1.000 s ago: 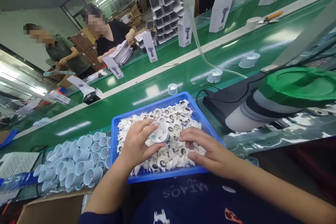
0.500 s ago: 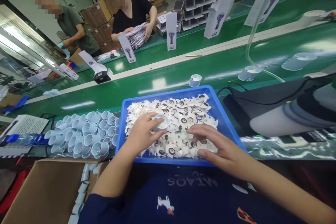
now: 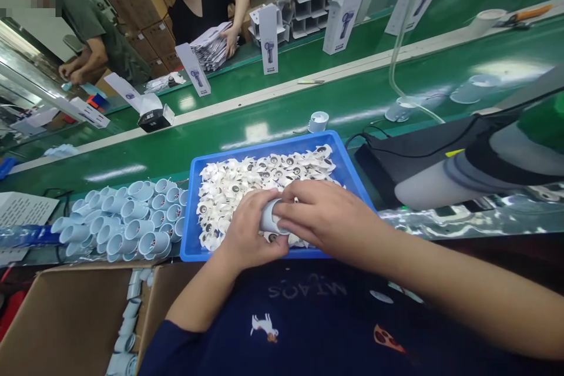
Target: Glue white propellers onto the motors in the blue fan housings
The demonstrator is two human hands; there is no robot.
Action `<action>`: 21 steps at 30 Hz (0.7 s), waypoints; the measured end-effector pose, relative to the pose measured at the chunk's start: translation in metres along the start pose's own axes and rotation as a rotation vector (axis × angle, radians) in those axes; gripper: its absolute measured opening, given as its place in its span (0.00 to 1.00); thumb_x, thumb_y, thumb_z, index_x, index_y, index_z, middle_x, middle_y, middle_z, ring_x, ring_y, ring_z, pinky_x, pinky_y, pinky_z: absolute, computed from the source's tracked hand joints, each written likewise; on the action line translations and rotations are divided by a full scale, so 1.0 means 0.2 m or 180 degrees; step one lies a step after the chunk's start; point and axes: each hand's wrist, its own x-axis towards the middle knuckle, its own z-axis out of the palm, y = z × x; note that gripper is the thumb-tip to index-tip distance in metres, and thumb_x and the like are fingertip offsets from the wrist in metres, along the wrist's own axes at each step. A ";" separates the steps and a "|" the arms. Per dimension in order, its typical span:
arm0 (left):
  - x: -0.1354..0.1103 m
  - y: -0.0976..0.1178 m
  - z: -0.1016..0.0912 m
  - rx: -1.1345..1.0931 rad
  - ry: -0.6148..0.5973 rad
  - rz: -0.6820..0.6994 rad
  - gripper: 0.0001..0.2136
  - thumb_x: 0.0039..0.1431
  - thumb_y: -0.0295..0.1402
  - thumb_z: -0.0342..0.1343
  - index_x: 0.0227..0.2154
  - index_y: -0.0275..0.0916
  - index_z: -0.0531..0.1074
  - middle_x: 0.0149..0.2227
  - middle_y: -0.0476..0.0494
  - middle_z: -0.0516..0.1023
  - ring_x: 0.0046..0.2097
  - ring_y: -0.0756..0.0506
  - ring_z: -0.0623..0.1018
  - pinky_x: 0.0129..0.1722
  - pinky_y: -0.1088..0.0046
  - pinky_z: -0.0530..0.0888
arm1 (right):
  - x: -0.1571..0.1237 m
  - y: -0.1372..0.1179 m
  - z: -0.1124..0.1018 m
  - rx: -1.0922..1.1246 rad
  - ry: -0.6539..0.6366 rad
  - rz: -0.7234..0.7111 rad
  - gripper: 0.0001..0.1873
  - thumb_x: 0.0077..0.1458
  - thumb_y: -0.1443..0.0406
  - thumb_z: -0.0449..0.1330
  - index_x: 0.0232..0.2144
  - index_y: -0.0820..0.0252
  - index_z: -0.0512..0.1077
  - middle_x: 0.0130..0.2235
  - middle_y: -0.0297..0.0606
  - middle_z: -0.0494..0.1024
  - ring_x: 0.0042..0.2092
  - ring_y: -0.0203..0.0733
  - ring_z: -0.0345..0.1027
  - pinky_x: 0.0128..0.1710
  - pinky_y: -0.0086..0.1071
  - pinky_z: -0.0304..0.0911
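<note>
My left hand is closed around a light blue cylindrical housing, held tilted above the near part of a blue tray. The fingers of my right hand are bent together at the housing's open end. Whatever they may pinch there is hidden by the fingers. Small white fan blades with dark round hubs fill the tray beneath both hands. To the left lies a heap of similar light blue housings, stacked on their sides.
An open cardboard box with housings along its side stands at the lower left. Beyond the tray runs a green conveyor belt with a single housing on it. A white-grey cylinder juts in from the right. Two people are across the belt.
My right hand has moved left from over the fan blades to the housing's mouth. My left hand still holds the housing, now turned on its side. The view has shifted to the right.
</note>
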 end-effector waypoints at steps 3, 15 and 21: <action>-0.01 -0.01 -0.01 -0.0377 -0.0272 -0.0326 0.32 0.48 0.32 0.59 0.59 0.41 0.62 0.52 0.38 0.75 0.52 0.38 0.77 0.53 0.59 0.76 | 0.04 0.02 -0.03 0.0100 -0.0306 -0.0169 0.06 0.63 0.67 0.60 0.33 0.59 0.76 0.33 0.37 0.67 0.33 0.39 0.58 0.33 0.33 0.48; 0.00 -0.03 -0.01 0.0361 0.0179 -0.0238 0.26 0.55 0.37 0.66 0.56 0.44 0.68 0.50 0.39 0.80 0.51 0.38 0.78 0.53 0.53 0.74 | 0.08 0.11 0.09 0.0595 -0.0425 0.0400 0.06 0.58 0.66 0.67 0.39 0.59 0.78 0.34 0.36 0.68 0.34 0.36 0.63 0.33 0.29 0.53; 0.02 -0.04 0.01 0.0734 0.0127 -0.0022 0.27 0.53 0.39 0.67 0.55 0.43 0.68 0.46 0.38 0.80 0.50 0.36 0.78 0.54 0.50 0.74 | 0.07 0.16 0.12 0.0039 -0.0103 -0.0494 0.11 0.62 0.66 0.60 0.27 0.61 0.73 0.31 0.35 0.65 0.33 0.37 0.56 0.34 0.33 0.46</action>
